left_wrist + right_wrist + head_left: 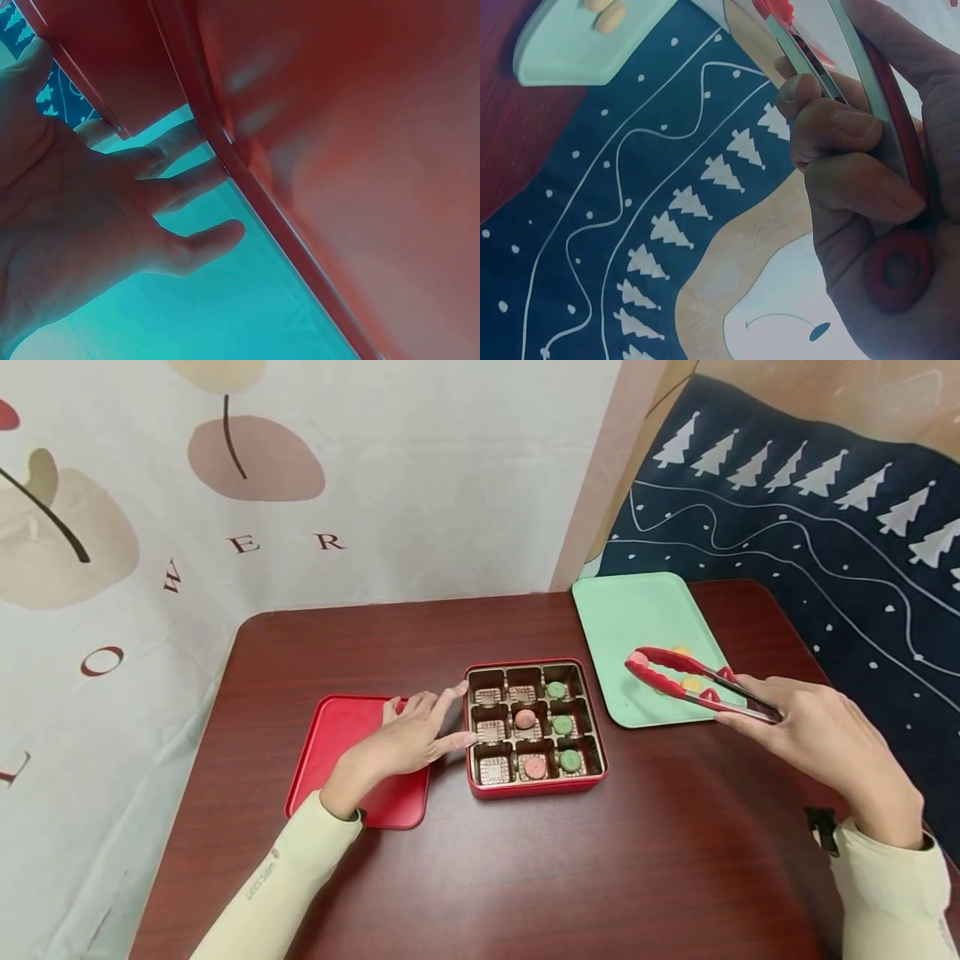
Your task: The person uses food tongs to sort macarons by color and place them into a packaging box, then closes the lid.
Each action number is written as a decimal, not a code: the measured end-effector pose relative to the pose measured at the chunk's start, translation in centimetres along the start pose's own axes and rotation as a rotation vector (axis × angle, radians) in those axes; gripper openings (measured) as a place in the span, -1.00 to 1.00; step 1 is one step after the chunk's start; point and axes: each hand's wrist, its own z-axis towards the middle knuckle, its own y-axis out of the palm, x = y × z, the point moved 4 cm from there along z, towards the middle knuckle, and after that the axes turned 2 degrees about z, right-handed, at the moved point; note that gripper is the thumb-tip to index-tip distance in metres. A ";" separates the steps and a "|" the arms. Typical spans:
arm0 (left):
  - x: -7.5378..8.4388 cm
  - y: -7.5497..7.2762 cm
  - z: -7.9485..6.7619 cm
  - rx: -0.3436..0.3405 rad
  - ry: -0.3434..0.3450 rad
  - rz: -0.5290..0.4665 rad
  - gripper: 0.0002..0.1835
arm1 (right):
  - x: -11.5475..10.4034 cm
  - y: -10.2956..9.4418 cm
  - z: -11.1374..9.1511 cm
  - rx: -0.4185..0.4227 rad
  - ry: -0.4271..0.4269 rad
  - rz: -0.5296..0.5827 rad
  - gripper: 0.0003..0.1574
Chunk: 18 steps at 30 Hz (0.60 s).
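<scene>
My right hand [821, 731] grips red-tipped metal tongs [675, 695], their ring end against the palm in the right wrist view. Between the tong tips is a pink round macaron-like piece [637, 658], over the green tray [622, 610]. My left hand [401, 737] has its index finger and thumb extended against the left side of a red box [534, 790]; its other fingers lie over the red lid [390, 806]. Inside the box's nine-compartment insert, green pieces [562, 725] fill the right column, and pink pieces [525, 718] sit in the middle column's centre and front compartments.
Several yellow pieces [692, 686] lie on the green tray, partly behind the tongs. Everything stands on a dark red-brown wooden table [510, 877]. A white printed curtain [450, 485] hangs behind, and a navy tree-patterned cloth [750, 518] is at the right.
</scene>
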 end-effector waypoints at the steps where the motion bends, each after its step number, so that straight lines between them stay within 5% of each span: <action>1: 0.0 0.0 0.0 -0.001 -0.001 0.001 -0.06 | -0.1 0.0 0.1 0.003 -0.009 0.004 -0.11; 18: 0.0 -0.1 -0.1 -0.001 -0.009 -0.011 -0.06 | -1.5 0.7 0.8 0.025 -0.120 0.040 -0.13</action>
